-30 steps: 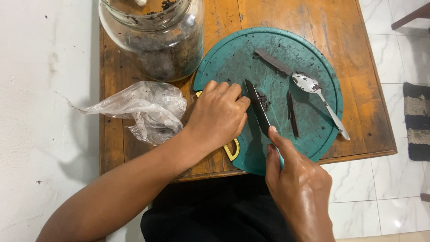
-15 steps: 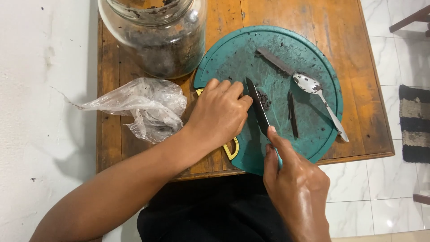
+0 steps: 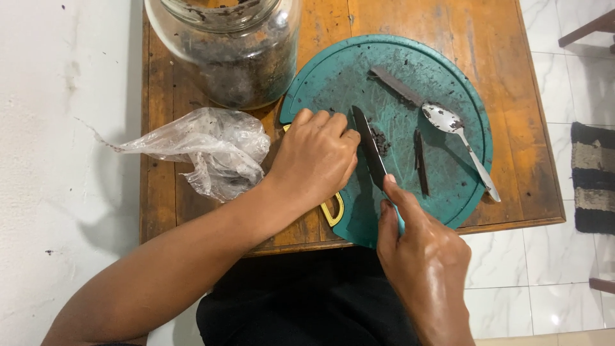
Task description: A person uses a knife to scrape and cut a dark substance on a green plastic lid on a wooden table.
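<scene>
Wooden tabletop (image 3: 512, 192) beside a white wall, with pale tiled floor on the right. On it a round teal cutting board (image 3: 333, 77), a big glass jar (image 3: 237, 57) with dark contents behind, and a crumpled clear plastic bag (image 3: 205, 154) at the left. Left hand (image 3: 317, 157) laid on the near-left part of the board, forearm coming in across the body, wrist low, fingers curled and pressed together, knuckles just beside the blade; cannot tell if something is pinched under them. Right hand (image 3: 426, 263) coming up from the near edge, closed around the handle of a dark-bladed knife (image 3: 368, 150), forefinger stretched along the spine, blade pointing away and a little to the left. Small dark chopped bits (image 3: 382, 141) touching the right side of the blade, two dark strips (image 3: 419, 163) further right, then a metal spoon (image 3: 458, 138). For a clean cut, probably best to tuck the left fingertips back behind the knuckles, to guide the flat of the blade along them, to press down with the tip resting on the board, and to hold the board firm against sliding.
</scene>
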